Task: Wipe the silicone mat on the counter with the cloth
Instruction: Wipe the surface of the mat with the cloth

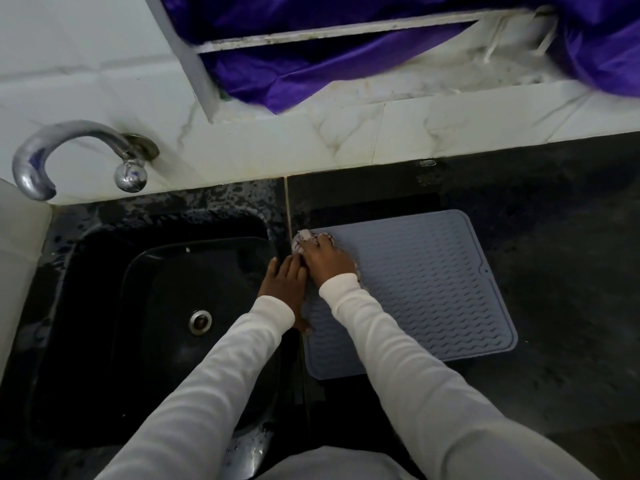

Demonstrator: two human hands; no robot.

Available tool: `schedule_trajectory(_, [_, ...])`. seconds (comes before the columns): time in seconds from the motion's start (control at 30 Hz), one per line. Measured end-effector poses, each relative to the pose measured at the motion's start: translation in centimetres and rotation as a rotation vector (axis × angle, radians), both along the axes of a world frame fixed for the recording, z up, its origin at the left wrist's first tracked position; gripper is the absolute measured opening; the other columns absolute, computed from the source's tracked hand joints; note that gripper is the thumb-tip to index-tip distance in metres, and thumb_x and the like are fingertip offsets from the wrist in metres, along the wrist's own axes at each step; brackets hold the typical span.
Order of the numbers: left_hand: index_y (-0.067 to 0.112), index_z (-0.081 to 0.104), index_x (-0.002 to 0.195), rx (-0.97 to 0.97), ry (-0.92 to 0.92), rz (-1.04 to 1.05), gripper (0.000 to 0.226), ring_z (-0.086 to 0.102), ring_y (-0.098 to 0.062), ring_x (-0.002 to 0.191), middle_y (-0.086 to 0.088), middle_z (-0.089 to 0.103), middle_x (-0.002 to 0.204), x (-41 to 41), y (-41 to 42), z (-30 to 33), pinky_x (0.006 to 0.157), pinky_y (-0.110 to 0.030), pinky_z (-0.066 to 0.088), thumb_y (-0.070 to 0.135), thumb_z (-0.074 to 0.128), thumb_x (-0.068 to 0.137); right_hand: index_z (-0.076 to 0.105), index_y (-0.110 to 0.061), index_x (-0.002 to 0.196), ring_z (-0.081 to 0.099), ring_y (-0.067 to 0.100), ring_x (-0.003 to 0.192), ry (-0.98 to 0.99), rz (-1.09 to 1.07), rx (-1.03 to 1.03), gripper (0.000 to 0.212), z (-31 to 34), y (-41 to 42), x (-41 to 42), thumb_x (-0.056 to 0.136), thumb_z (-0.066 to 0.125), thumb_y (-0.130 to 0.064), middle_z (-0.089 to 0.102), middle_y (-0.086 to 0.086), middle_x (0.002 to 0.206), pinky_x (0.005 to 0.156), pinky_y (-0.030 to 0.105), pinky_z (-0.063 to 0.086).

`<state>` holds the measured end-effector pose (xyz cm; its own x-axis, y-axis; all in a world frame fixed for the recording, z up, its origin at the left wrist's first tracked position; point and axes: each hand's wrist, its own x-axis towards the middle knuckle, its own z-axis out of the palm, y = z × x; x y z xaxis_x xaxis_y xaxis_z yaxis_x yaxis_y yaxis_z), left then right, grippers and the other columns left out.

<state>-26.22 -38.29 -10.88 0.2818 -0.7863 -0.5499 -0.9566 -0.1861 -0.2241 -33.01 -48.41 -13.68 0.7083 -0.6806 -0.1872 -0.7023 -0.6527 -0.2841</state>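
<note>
Grey silicone mat (415, 289) is laid flat on the dark worktop (554, 237), just right of the black sink (156, 306), with its left edge close to the sink rim. A pale patterned cloth (303, 239) is pressed onto the mat's far left corner beneath the right hand (323, 259), whose fingers are spread over the bunched fabric and curled down onto it. The left hand (284, 289) is laid with straight fingers along the mat's left edge and holds nothing; whether it presses on the mat itself or on the worktop seam beside it cannot be told, as the area is dim.

The wipe is judged to be at an early pass, since most of the ribbed surface to the right lies beyond the cloth.

Risks are noted as follows. If the bracing pressure is released during a stroke, the mat may be dragged or buckled. A stroke directed leftward may carry the cloth, or the mat's edge, over the rim into the sink. Residue may be left in the wavy ribs if strokes are made only across them. The wet patches on the worktop around the sink could let the mat slide. A chrome tap (79, 150) stands well clear of the work.
</note>
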Motion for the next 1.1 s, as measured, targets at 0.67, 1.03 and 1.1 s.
schedule_trajectory(0.67, [0.007, -0.001, 0.154, 0.007, 0.027, 0.010, 0.139, -0.003, -0.032, 0.151, -0.017, -0.008, 0.162, 0.2, -0.2, -0.7, 0.122, -0.050, -0.003, 0.081, 0.067, 0.059, 0.039, -0.036, 0.141, 0.061, 0.045, 0.097, 0.039, -0.523, -0.125, 0.042, 0.1, -17.4, -18.3, 0.100, 0.036, -0.037, 0.052, 0.016, 0.130, 0.084, 0.048, 0.047])
schedule_trajectory(1.03, [-0.002, -0.002, 0.153, 0.026, -0.026, -0.001, 0.106, -0.003, -0.040, 0.149, -0.028, -0.005, 0.160, -1.6, -1.5, 0.3, 0.121, -0.051, -0.002, 0.053, 0.060, 0.088, 0.054, -0.027, 0.129, 0.063, 0.027, 0.094, -0.307, -0.115, -0.003, 0.034, 1.1, -3.1, -2.7, 0.098, 0.043, -0.035, 0.066, 0.007, 0.111, 0.079, 0.037, 0.053])
schedule_trajectory(1.1, [0.000, -0.005, 0.154, 0.058, -0.050, 0.008, 0.123, -0.003, -0.039, 0.150, -0.026, -0.004, 0.160, -1.5, -1.2, 0.0, 0.121, -0.052, -0.004, 0.063, 0.067, 0.077, 0.053, -0.028, 0.130, 0.061, 0.028, 0.104, -0.282, -0.086, 0.092, 0.035, 0.1, -0.5, -0.1, 0.097, 0.043, -0.035, 0.062, 0.007, 0.121, 0.085, 0.042, 0.052])
